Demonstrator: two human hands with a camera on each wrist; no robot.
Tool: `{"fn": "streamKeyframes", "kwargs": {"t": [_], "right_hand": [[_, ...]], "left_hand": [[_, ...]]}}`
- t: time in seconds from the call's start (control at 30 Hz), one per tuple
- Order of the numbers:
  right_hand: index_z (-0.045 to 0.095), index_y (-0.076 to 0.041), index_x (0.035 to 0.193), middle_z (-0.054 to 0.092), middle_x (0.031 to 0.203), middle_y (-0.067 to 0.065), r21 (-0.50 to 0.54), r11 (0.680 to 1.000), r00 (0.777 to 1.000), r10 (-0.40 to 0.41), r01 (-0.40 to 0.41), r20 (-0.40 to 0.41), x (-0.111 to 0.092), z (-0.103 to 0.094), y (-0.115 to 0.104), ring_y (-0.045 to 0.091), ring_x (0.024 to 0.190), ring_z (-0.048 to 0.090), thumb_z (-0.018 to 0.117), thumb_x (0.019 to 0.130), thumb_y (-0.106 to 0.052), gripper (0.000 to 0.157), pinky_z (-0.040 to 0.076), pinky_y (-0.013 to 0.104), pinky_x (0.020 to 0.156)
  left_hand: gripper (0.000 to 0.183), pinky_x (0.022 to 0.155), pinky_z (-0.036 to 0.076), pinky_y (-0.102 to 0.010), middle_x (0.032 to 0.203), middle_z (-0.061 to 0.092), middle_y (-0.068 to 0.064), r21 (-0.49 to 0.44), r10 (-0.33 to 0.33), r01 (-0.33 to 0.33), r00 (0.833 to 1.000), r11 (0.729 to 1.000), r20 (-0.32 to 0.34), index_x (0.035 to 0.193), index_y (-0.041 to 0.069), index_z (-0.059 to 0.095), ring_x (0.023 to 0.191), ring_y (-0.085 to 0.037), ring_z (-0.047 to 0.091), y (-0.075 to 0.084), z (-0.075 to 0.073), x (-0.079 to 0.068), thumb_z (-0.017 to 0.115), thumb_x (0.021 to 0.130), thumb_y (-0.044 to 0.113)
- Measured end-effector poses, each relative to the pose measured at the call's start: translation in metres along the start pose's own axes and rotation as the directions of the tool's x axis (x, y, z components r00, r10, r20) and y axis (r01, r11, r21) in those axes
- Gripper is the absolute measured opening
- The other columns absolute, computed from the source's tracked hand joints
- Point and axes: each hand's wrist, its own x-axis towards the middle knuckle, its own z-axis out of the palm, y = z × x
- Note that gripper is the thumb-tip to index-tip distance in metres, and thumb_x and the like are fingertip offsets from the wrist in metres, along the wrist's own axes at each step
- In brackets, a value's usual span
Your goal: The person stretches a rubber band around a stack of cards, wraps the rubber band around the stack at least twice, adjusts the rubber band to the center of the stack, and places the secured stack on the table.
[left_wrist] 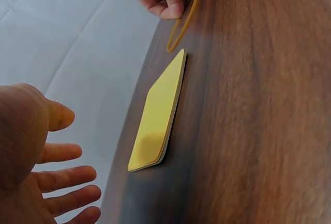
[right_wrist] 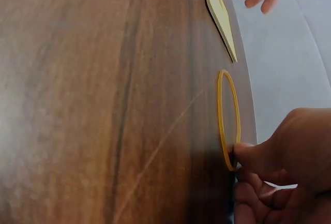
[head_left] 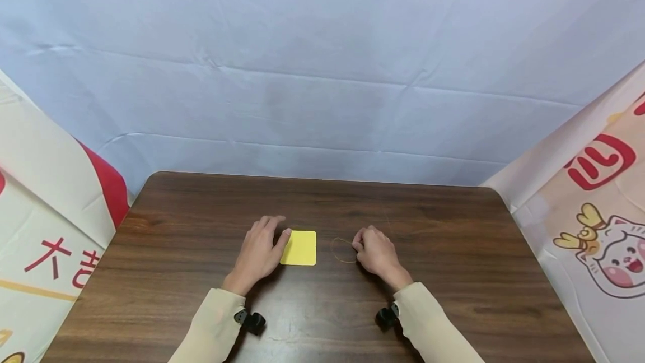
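- Two hands rest on the dark wooden bench (head_left: 201,273), and we see a yellow pad of sticky notes (head_left: 299,248) and a rubber band (head_left: 342,250) lying between them.
- We see the left hand (head_left: 259,252) just to the left of the pad, its thumb at the pad's left edge; whether it touches we cannot tell.
- From the left wrist view, the left hand's fingers (left_wrist: 70,175) are straight and spread apart, holding nothing.
- We see the pad (left_wrist: 158,113) lying flat, a thin stack with rounded corners.
- The right hand (head_left: 377,252) sits at the right end of the rubber band, its fingers (right_wrist: 248,154) curled together and pinching the band (right_wrist: 227,115) at its near end.
- We see the rest of the band lying flat on the bench as a long oval loop, just beside the pad but apart from it.
- Both forearms wear cream sleeves (head_left: 216,324), each with a small black camera mount at the wrist.
- Behind the bench we see a pale blue cloth backdrop (head_left: 322,71), with printed banners (head_left: 599,212) hanging at either side.
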Motion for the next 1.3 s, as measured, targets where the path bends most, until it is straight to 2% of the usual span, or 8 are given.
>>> {"fn": "streamKeyframes", "kwargs": {"t": [0.13, 0.23, 0.33, 0.47, 0.8, 1.0, 1.17, 1.3], "right_hand": [[0.058, -0.017, 0.077, 0.049, 0.076, -0.004, 0.011, 0.999, 0.999, -0.034, 0.034, 0.027, 0.0, -0.001, -0.001, 0.015, 0.071, 0.049, 0.061, 0.089, -0.013, 0.013, 0.044, 0.037, 0.063], [0.059, -0.014, 0.081, 0.055, 0.075, -0.003, 0.194, 0.981, 0.998, -0.034, 0.024, 0.05, 0.0, -0.002, 0.001, 0.014, 0.068, 0.053, 0.06, 0.091, -0.012, 0.01, 0.044, 0.032, 0.062], [0.063, -0.008, 0.093, 0.062, 0.076, 0.0, 0.424, 0.906, 0.992, -0.045, -0.01, 0.12, -0.001, -0.003, 0.005, 0.015, 0.067, 0.058, 0.062, 0.091, -0.012, 0.004, 0.045, 0.028, 0.06], [0.061, 0.001, 0.111, 0.065, 0.082, 0.006, 0.598, 0.796, 0.965, -0.079, -0.091, 0.252, -0.002, -0.006, 0.008, 0.019, 0.069, 0.057, 0.067, 0.087, -0.015, 0.029, 0.046, 0.029, 0.061], [0.066, 0.0, 0.104, 0.064, 0.087, 0.012, 0.681, 0.709, 0.897, -0.164, -0.181, 0.41, -0.003, -0.018, 0.018, 0.026, 0.079, 0.057, 0.052, 0.097, -0.023, 0.028, 0.044, 0.035, 0.065], [0.059, 0.005, 0.107, 0.062, 0.089, 0.016, 0.782, 0.583, 0.861, -0.26, -0.221, 0.437, -0.005, -0.02, 0.021, 0.029, 0.079, 0.055, 0.041, 0.096, -0.01, 0.026, 0.042, 0.033, 0.063], [0.057, 0.008, 0.11, 0.059, 0.085, 0.013, 0.847, 0.477, 0.859, -0.304, -0.236, 0.411, -0.008, -0.019, 0.022, 0.028, 0.077, 0.052, 0.042, 0.095, -0.006, 0.025, 0.04, 0.032, 0.064], [0.05, 0.006, 0.128, 0.06, 0.088, 0.011, 0.904, 0.362, 0.855, -0.37, -0.229, 0.365, -0.011, -0.021, 0.023, 0.024, 0.079, 0.054, 0.048, 0.098, -0.013, 0.035, 0.041, 0.031, 0.066]], "left_hand": [[0.039, 0.088, 0.042, -0.048, 0.116, 0.058, -0.008, -0.02, 0.008, -0.009, 1.0, 1.0, -0.01, 0.123, 0.009, 0.059, 0.106, -0.029, 0.053, 0.002, 0.003, -0.002, 0.053, 0.094, 0.034], [0.039, 0.088, 0.041, -0.048, 0.116, 0.058, -0.008, -0.033, 0.01, -0.01, 1.0, 0.999, -0.01, 0.123, 0.009, 0.059, 0.106, -0.029, 0.052, 0.002, 0.004, -0.003, 0.053, 0.094, 0.034], [0.039, 0.088, 0.041, -0.048, 0.116, 0.058, -0.008, -0.039, 0.006, -0.006, 1.0, 0.999, -0.011, 0.123, 0.008, 0.059, 0.106, -0.029, 0.052, 0.002, 0.005, -0.003, 0.054, 0.094, 0.034], [0.038, 0.088, 0.041, -0.048, 0.116, 0.058, -0.008, -0.051, -0.004, 0.003, 1.0, 0.999, -0.009, 0.122, 0.008, 0.06, 0.106, -0.029, 0.052, 0.002, 0.005, -0.003, 0.054, 0.094, 0.033], [0.037, 0.089, 0.041, -0.046, 0.116, 0.058, -0.008, -0.063, -0.014, 0.013, 1.0, 0.998, -0.012, 0.122, 0.008, 0.061, 0.106, -0.029, 0.052, 0.002, 0.004, -0.003, 0.054, 0.094, 0.032], [0.037, 0.089, 0.041, -0.045, 0.116, 0.058, -0.008, -0.073, -0.018, 0.018, 1.0, 0.997, -0.008, 0.121, 0.008, 0.061, 0.106, -0.027, 0.051, 0.0, 0.004, -0.003, 0.054, 0.094, 0.033], [0.038, 0.089, 0.041, -0.046, 0.117, 0.058, -0.008, -0.075, -0.018, 0.018, 1.0, 0.997, -0.001, 0.122, 0.008, 0.061, 0.106, -0.027, 0.051, -0.001, 0.004, -0.003, 0.052, 0.095, 0.033], [0.041, 0.089, 0.041, -0.045, 0.118, 0.057, -0.006, -0.066, 0.003, -0.002, 1.0, 0.998, 0.019, 0.123, 0.01, 0.06, 0.107, -0.026, 0.05, -0.003, 0.003, -0.002, 0.053, 0.094, 0.038]]}}
